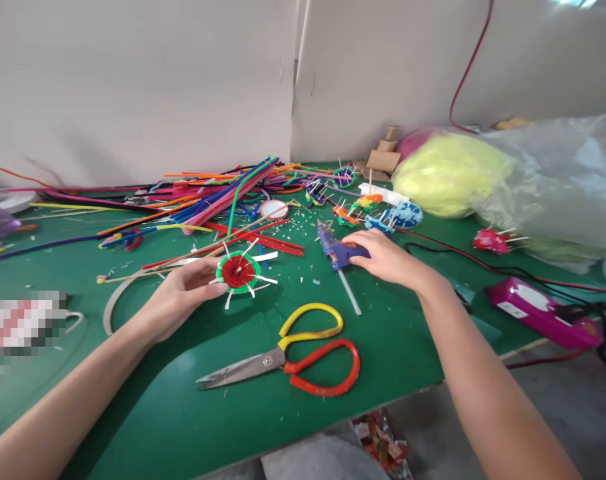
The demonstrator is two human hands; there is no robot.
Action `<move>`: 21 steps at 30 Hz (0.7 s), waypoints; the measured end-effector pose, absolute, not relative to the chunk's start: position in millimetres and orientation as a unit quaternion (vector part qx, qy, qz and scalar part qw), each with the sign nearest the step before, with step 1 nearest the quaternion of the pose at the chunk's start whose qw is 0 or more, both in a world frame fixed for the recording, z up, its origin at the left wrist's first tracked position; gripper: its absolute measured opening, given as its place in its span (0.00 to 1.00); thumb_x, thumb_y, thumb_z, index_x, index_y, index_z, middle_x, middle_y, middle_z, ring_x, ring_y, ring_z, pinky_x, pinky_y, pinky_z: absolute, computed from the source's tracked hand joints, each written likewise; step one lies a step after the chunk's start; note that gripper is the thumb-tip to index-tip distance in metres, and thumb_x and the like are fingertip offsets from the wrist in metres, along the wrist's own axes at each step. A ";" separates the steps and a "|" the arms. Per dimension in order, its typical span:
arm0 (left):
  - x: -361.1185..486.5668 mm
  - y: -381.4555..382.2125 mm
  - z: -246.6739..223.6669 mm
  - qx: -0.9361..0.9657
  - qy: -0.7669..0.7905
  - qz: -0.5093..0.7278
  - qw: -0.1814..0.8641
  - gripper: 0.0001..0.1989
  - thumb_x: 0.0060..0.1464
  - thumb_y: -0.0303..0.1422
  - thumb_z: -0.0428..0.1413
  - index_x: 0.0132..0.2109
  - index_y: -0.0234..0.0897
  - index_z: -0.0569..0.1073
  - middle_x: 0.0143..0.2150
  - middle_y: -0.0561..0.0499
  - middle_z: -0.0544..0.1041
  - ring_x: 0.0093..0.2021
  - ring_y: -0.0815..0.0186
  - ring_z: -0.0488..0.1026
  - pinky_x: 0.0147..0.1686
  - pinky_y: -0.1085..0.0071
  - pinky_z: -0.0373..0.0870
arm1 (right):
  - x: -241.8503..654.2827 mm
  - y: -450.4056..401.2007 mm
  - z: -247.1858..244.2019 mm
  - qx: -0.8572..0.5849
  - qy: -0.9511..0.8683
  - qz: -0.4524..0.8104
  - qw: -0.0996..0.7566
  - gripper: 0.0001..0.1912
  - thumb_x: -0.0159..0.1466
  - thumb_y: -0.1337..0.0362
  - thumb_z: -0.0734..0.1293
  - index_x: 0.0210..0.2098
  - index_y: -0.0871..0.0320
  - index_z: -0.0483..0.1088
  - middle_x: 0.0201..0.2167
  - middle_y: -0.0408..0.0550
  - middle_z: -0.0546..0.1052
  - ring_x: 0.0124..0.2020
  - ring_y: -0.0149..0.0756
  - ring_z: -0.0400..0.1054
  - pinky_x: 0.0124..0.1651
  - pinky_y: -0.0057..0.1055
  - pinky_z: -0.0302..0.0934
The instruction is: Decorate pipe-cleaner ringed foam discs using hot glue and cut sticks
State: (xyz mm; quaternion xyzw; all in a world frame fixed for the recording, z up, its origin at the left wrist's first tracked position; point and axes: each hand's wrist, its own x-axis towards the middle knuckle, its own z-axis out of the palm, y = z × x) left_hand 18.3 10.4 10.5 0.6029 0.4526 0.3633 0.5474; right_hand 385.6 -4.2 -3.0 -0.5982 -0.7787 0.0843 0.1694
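Observation:
My left hand (190,290) pinches the edge of a small round pipe-cleaner piece (239,271), red inside with a green rim and white strips sticking out all round. In my right hand (377,253) is a blue hot glue gun (335,248), its nozzle pointing away toward the back of the table. A clear glue stick (350,292) juts from the gun's rear. Between my arms, near the front, lie large scissors (283,357) with one yellow and one red handle, blades pointing left.
Bundles of coloured pipe cleaners (207,207) cover the back left of the green table (173,407). Several finished-looking colourful pieces (377,210) sit behind the glue gun. Plastic bags (447,173) fill the back right. A magenta device (537,310) with cables lies at the right edge.

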 end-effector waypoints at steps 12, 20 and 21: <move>19.8 12.1 11.8 0.580 0.442 0.400 0.555 0.17 0.41 0.36 0.67 0.41 0.44 0.78 0.39 0.55 0.81 0.42 0.61 0.76 0.41 0.71 0.71 | 283.1 -15.5 37.0 -0.442 -0.883 0.043 0.155 0.12 0.64 0.70 0.61 0.43 0.59 0.75 0.43 0.52 0.77 0.48 0.43 0.67 0.50 0.40 0.64; 19.4 15.1 7.1 0.552 0.426 0.436 0.569 0.15 0.43 0.33 0.66 0.42 0.41 0.78 0.38 0.53 0.82 0.43 0.62 0.76 0.40 0.74 0.71 | 228.0 -7.9 5.7 -0.383 -0.919 -0.069 0.070 0.12 0.65 0.76 0.59 0.34 0.64 0.73 0.35 0.53 0.75 0.43 0.40 0.67 0.27 0.32 0.52; 19.6 15.1 7.0 0.555 0.425 0.434 0.568 0.16 0.43 0.33 0.66 0.42 0.42 0.79 0.38 0.53 0.82 0.43 0.62 0.76 0.40 0.74 0.72 | 227.8 -7.3 3.1 -0.383 -0.918 -0.074 0.076 0.12 0.66 0.75 0.58 0.34 0.64 0.73 0.36 0.53 0.75 0.43 0.40 0.67 0.27 0.32 0.51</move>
